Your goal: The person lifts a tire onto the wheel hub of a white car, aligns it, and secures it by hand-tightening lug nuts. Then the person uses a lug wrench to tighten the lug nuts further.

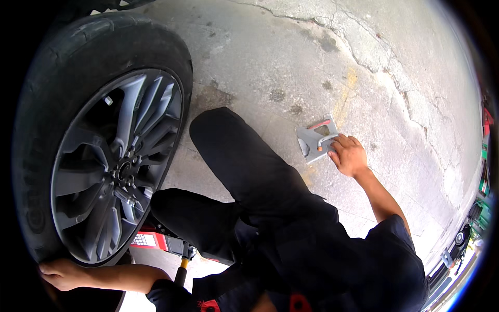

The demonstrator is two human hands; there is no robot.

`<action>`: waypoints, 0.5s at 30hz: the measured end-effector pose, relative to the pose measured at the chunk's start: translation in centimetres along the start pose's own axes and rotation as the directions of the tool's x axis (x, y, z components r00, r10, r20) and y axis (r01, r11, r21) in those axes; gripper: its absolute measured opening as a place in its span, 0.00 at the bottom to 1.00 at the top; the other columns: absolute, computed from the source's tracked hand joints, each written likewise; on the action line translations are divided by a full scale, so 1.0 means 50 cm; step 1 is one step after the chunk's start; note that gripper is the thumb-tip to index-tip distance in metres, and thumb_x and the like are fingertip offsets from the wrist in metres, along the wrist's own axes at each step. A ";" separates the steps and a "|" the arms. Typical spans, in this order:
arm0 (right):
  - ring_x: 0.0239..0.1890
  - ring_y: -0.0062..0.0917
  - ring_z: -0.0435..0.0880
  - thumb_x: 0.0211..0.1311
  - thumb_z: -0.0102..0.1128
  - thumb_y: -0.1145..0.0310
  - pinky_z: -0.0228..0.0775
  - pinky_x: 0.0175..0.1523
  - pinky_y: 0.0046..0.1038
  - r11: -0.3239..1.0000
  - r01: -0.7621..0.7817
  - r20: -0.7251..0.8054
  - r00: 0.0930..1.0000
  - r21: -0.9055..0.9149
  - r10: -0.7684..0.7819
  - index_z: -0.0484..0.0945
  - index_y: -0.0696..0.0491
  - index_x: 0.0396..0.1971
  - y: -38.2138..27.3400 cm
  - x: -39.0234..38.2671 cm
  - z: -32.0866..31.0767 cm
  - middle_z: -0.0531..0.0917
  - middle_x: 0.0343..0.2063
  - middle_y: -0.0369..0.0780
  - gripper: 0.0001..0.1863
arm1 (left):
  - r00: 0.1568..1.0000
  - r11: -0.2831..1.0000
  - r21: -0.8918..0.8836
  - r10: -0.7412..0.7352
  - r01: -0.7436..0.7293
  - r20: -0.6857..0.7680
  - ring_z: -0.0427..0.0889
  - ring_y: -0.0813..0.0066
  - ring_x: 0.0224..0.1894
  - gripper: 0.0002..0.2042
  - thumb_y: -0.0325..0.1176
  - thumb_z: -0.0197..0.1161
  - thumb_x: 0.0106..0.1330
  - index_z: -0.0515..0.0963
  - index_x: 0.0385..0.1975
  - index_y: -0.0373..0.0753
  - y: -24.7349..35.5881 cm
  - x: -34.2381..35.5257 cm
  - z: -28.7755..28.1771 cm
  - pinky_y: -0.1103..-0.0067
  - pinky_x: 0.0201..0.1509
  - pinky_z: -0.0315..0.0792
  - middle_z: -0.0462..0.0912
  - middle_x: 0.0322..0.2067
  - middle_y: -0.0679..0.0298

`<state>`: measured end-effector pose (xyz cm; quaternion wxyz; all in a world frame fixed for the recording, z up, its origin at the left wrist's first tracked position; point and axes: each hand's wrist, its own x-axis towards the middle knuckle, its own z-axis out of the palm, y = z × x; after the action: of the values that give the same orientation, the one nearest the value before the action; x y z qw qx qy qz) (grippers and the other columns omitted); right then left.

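Note:
A large black tire (39,130) on a grey multi-spoke rim (86,182) stands upright at my left. My left hand (65,274) is closed against the tire's near lower edge, its fingertips partly hidden. Out to the right on the ground, my right hand (351,154) has its fingers curled at the edge of a grey metal bracket (309,136) with a cut-out and a red strip. A bent metal rod (320,141) with a copper-coloured end sticks out by the fingers. From the rim near the hub projects a silver cylindrical piece (125,196).
Behind my bent knee (179,208), beside the wheel, sits a red jack-like device (166,243) with a black and yellow handle (183,266). Cracked concrete ground (249,57) stretches ahead and to the right. Green and red equipment (484,208) lines the far right edge.

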<state>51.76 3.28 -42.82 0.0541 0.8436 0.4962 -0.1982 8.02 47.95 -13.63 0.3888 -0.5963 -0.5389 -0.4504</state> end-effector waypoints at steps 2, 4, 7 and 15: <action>0.59 0.28 0.69 0.63 0.47 0.59 0.54 0.65 0.36 0.980 0.194 -0.039 0.980 -0.047 -0.196 0.77 0.50 0.41 0.015 0.008 0.015 0.77 0.49 0.36 0.15 | 0.997 0.997 0.006 0.079 -0.079 -0.014 0.80 0.59 0.45 0.20 0.45 0.42 0.71 0.78 0.46 0.38 -0.001 0.006 0.004 0.72 0.49 0.72 0.81 0.45 0.56; 0.51 0.27 0.76 0.60 0.49 0.60 0.60 0.61 0.33 0.942 0.336 -0.096 0.937 0.000 -0.335 0.78 0.50 0.38 0.019 0.029 0.012 0.80 0.41 0.37 0.13 | 0.999 0.999 -0.031 0.037 -0.036 0.038 0.79 0.61 0.49 0.23 0.50 0.38 0.71 0.76 0.52 0.45 0.000 0.006 -0.005 0.70 0.50 0.72 0.80 0.48 0.61; 0.31 0.27 0.80 0.54 0.53 0.61 0.69 0.45 0.29 0.949 0.314 -0.055 0.948 0.001 -0.313 0.78 0.50 0.28 0.032 0.024 0.021 0.79 0.23 0.36 0.09 | 0.998 0.995 -0.099 -0.010 0.015 0.055 0.77 0.61 0.52 0.23 0.48 0.37 0.72 0.75 0.53 0.42 0.027 -0.013 -0.015 0.71 0.54 0.71 0.78 0.51 0.58; 0.35 0.29 0.81 0.56 0.49 0.58 0.66 0.52 0.34 0.972 0.232 0.093 0.968 0.035 -0.234 0.82 0.49 0.36 0.031 0.006 0.008 0.83 0.25 0.37 0.16 | 0.872 0.970 -0.230 0.182 -0.083 0.455 0.67 0.50 0.60 0.26 0.44 0.39 0.73 0.59 0.61 0.29 0.027 0.033 -0.095 0.65 0.62 0.63 0.64 0.59 0.44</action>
<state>53.09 2.63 -43.46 0.0442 0.7696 0.5861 -0.2495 8.82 43.79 -10.62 0.2130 -0.7601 -0.5262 -0.3162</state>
